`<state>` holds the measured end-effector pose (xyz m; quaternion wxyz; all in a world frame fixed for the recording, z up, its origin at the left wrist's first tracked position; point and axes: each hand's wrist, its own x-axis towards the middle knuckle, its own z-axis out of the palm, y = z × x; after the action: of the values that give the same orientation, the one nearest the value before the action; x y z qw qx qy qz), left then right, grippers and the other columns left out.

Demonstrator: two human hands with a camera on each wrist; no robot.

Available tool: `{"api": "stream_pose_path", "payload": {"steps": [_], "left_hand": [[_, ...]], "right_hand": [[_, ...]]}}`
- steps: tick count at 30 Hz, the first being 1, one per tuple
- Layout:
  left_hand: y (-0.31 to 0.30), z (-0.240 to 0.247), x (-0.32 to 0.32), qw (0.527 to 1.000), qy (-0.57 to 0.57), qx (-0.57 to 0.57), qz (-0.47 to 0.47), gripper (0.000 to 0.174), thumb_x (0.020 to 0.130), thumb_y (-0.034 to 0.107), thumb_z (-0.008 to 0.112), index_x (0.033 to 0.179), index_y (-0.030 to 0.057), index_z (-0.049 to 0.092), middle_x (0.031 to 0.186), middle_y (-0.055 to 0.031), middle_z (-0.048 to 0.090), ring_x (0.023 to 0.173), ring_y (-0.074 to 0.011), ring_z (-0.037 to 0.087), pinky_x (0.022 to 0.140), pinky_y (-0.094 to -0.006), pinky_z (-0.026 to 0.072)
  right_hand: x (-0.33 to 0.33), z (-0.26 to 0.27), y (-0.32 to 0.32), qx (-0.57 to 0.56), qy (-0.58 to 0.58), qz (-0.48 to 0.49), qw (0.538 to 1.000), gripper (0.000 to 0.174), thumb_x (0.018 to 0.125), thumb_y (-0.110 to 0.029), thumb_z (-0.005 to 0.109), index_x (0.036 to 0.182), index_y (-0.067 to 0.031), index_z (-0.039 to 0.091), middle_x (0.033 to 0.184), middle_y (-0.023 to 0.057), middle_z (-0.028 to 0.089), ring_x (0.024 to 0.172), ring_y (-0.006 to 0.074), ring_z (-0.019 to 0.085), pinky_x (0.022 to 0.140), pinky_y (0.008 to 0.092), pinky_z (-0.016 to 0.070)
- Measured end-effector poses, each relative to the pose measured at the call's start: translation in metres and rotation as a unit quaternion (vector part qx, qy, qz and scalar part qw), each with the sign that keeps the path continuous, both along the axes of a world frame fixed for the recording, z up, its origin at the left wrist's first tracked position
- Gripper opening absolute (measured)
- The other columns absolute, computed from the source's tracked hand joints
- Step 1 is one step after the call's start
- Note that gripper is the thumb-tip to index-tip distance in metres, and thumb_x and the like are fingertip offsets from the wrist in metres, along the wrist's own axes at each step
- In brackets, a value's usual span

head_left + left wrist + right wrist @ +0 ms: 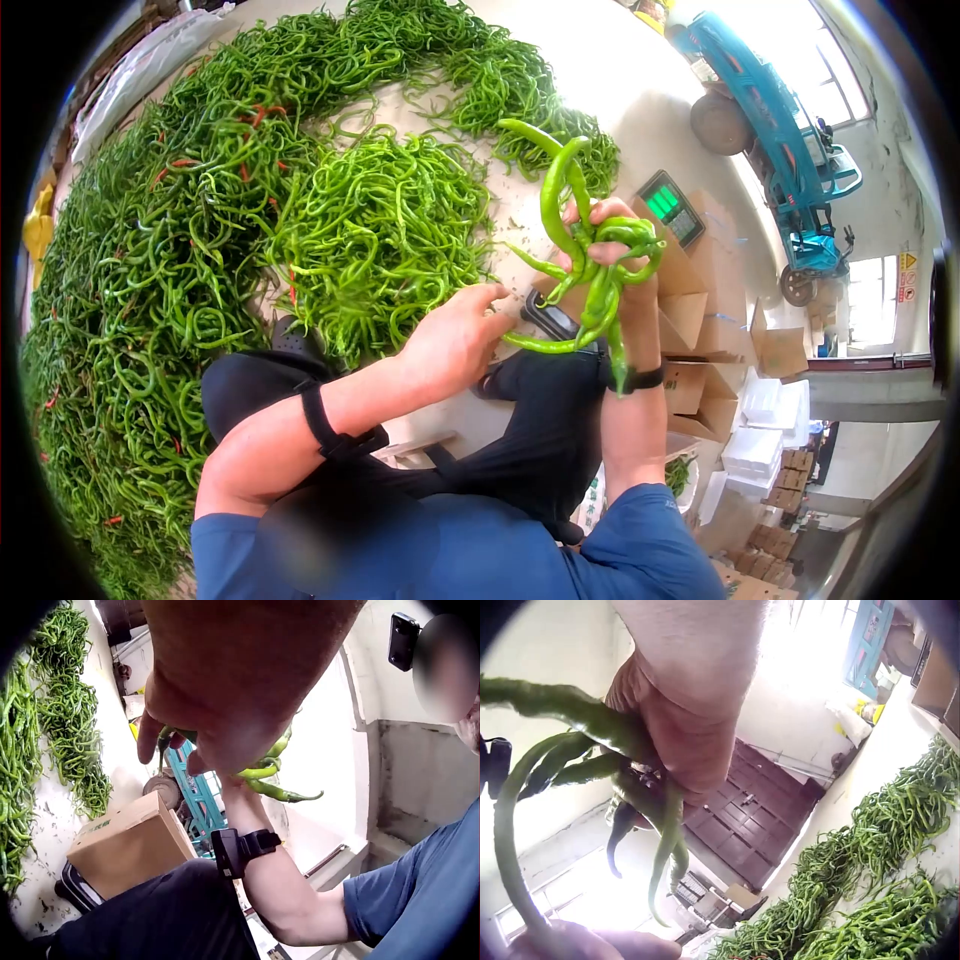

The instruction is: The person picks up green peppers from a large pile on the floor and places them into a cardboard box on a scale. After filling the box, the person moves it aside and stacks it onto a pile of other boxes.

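My right hand (pixel 602 225) grips a bunch of long green chili peppers (pixel 600 290), raised in front of the body. The peppers stick out on several sides of the fist, some curling upward and others hanging down. Close by on the left, my left hand (pixel 458 338) has its fingertips at the end of one long curved pepper (pixel 545 345) of the bunch. In the right wrist view, the left fingers (pixel 592 943) pinch this pepper's lower end. A loose heap of light green chili peppers (pixel 385 230) lies on the floor beyond the left hand.
A far larger pile of darker green peppers (pixel 130 290), with some red ones, spreads around the left and back. On the right stand a digital scale (pixel 668 208), cardboard boxes (pixel 690 390), white foam boxes (pixel 760 440) and a blue cart (pixel 770 130).
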<state>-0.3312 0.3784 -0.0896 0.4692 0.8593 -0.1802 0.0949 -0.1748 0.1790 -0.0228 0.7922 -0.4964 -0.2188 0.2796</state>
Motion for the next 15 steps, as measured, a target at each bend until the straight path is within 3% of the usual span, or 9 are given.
{"api": "stream_pose_path", "payload": {"steps": [4, 7, 10, 13, 15], "left_hand": [[0.001, -0.005, 0.008, 0.998, -0.042, -0.056, -0.008, 0.037, 0.072, -0.015, 0.061, 0.103, 0.0028, 0.07, 0.135, -0.0207, 0.057, 0.126, -0.0412, 0.055, 0.103, -0.045, 0.049], [0.004, -0.002, 0.015, 0.995, -0.028, -0.093, 0.009, 0.035, 0.068, -0.02, 0.055, 0.093, 0.0012, 0.068, 0.135, -0.0216, 0.058, 0.126, -0.042, 0.056, 0.102, -0.0435, 0.0499], [0.004, -0.006, 0.022, 0.994, -0.043, -0.078, 0.066, 0.034, 0.067, -0.02, 0.055, 0.091, 0.0004, 0.067, 0.132, -0.0199, 0.06, 0.124, -0.0403, 0.058, 0.101, -0.043, 0.0508], [0.003, -0.005, 0.025, 0.992, -0.115, -0.036, 0.031, 0.035, 0.066, -0.017, 0.059, 0.095, 0.0009, 0.067, 0.126, -0.0182, 0.062, 0.119, -0.0388, 0.06, 0.098, -0.0438, 0.0522], [-0.002, -0.004, 0.022, 0.994, -0.101, -0.03, -0.005, 0.037, 0.066, -0.014, 0.062, 0.099, 0.0014, 0.067, 0.121, -0.0177, 0.062, 0.114, -0.0379, 0.062, 0.096, -0.0445, 0.053]], "right_hand": [[-0.007, 0.001, -0.001, -0.02, 0.003, -0.048, 0.999, 0.038, 0.075, -0.001, 0.073, 0.112, -0.0017, 0.063, 0.114, 0.0179, 0.066, 0.082, 0.0243, 0.069, 0.063, 0.0336, 0.0603], [-0.017, 0.001, -0.003, 0.025, 0.068, -0.084, 0.994, 0.035, 0.08, -0.006, 0.071, 0.114, -0.0026, 0.064, 0.119, 0.0187, 0.065, 0.093, 0.026, 0.068, 0.072, 0.0374, 0.0597], [-0.025, -0.005, -0.005, 0.052, 0.121, -0.123, 0.984, 0.035, 0.082, -0.006, 0.07, 0.117, -0.0049, 0.065, 0.122, 0.0184, 0.064, 0.1, 0.0284, 0.066, 0.078, 0.0406, 0.0581], [-0.022, -0.018, -0.008, 0.095, 0.134, -0.106, 0.981, 0.035, 0.082, -0.004, 0.068, 0.117, -0.0083, 0.067, 0.122, 0.0168, 0.064, 0.101, 0.0297, 0.065, 0.076, 0.04, 0.0575], [-0.017, -0.023, -0.013, 0.142, 0.176, -0.072, 0.971, 0.035, 0.081, -0.004, 0.068, 0.115, -0.0088, 0.068, 0.121, 0.0163, 0.064, 0.104, 0.0305, 0.064, 0.076, 0.0398, 0.0571]]}}
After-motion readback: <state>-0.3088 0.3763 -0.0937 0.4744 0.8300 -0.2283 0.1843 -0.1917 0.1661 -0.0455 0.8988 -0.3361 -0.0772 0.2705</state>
